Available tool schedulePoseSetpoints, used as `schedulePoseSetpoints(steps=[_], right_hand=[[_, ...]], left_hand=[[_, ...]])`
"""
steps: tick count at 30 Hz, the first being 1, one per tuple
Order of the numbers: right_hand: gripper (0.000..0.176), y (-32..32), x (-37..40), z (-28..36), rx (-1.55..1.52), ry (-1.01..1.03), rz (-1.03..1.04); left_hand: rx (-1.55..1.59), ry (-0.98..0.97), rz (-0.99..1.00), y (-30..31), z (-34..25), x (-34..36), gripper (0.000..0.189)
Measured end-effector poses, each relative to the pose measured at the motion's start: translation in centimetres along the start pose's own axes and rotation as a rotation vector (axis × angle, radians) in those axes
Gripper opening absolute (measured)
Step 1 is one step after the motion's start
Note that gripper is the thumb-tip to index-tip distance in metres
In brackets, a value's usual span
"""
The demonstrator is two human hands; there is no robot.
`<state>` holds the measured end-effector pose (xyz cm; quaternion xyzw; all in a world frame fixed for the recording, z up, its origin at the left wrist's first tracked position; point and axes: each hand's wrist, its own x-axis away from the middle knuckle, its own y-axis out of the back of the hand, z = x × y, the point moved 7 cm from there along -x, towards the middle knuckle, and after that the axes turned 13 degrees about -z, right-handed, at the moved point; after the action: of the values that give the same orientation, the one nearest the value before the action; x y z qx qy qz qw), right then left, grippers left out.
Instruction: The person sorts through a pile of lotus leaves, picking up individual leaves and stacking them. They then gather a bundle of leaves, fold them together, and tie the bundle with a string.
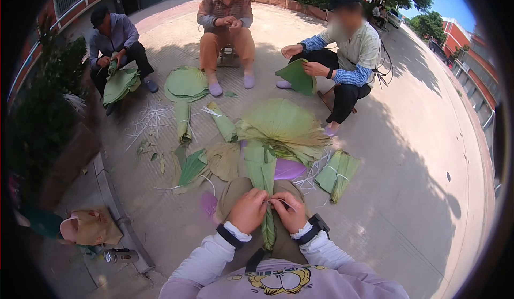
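A folded bundle of lotus leaves (261,170) lies lengthwise across my lap, its narrow end (268,234) towards my body. Over it, my left hand (249,211) and my right hand (289,212) meet with thumbs and fingers pinched together. A thin pale tie strip (284,203) shows at the right fingertips; the left fingers close at the same spot, where the strip partly disappears from sight. Just past my knees, a wide stack of lotus leaves (281,122) is spread on the ground, touching the far end of the bundle.
Tied leaf bundles lie at right (338,174) and ahead (220,121). Loose white strips (151,119) are scattered on the paving. Three people sit opposite, one holding a leaf (297,77). A paper bag (96,226) and a flask (121,255) stand by the left kerb.
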<state>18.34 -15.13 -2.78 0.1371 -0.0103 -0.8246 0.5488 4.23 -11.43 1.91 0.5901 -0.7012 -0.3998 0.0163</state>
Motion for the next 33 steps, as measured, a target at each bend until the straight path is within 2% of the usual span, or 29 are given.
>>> schedulePoseSetpoints(steps=[2,3,6,13,16,19,20,22,23,25,27,33], right_hand=[[0.012,-0.1,-0.4,0.2,-0.013,-0.053,0.002],[0.011,-0.3,-0.4,-0.4,-0.01,-0.104,-0.007],[0.012,-0.6,-1.0,-0.4,0.089,-0.037,0.002],[0.015,-1.1,-1.1,0.4,0.168,-0.118,0.094],[0.019,-1.2,-0.9,-0.9,0.095,-0.197,0.127],[0.023,-0.9,-1.1,-2.8,-0.041,-0.228,0.073],[0.024,-0.5,-1.3,-2.1,-0.163,-0.247,-0.022],[0.023,0.3,-1.6,0.1,-0.067,-0.165,-0.067],[0.023,0.8,-0.9,0.8,-0.013,-0.148,-0.075],[0.02,0.3,-0.1,2.6,0.04,0.112,0.024],[0.02,-0.5,0.8,4.9,0.091,0.435,0.108],[0.017,-0.6,0.4,4.3,0.176,0.485,0.057]], left_hand=[[-0.024,0.038,0.016,0.4,-0.2,0.0,0.01],[0.0,-0.011,-0.03,0.6,-0.1,0.2,0.011],[-0.013,-0.027,-0.059,0.8,0.4,0.8,0.01],[-0.007,-0.013,-0.008,1.5,0.4,0.9,0.01],[0.047,-0.011,0.136,1.2,0.5,1.2,0.01],[0.164,0.088,0.387,0.1,1.7,1.8,0.01],[0.267,0.21,0.454,-0.5,2.8,2.0,0.01],[0.425,0.493,0.612,-1.8,5.4,3.5,0.011],[0.521,0.622,0.63,-1.8,5.6,4.1,0.012],[0.725,0.872,0.587,-2.3,6.0,4.1,0.013],[0.754,0.907,0.596,-2.5,6.1,3.8,0.015],[0.853,0.964,0.568,-2.5,6.3,3.5,0.017]])
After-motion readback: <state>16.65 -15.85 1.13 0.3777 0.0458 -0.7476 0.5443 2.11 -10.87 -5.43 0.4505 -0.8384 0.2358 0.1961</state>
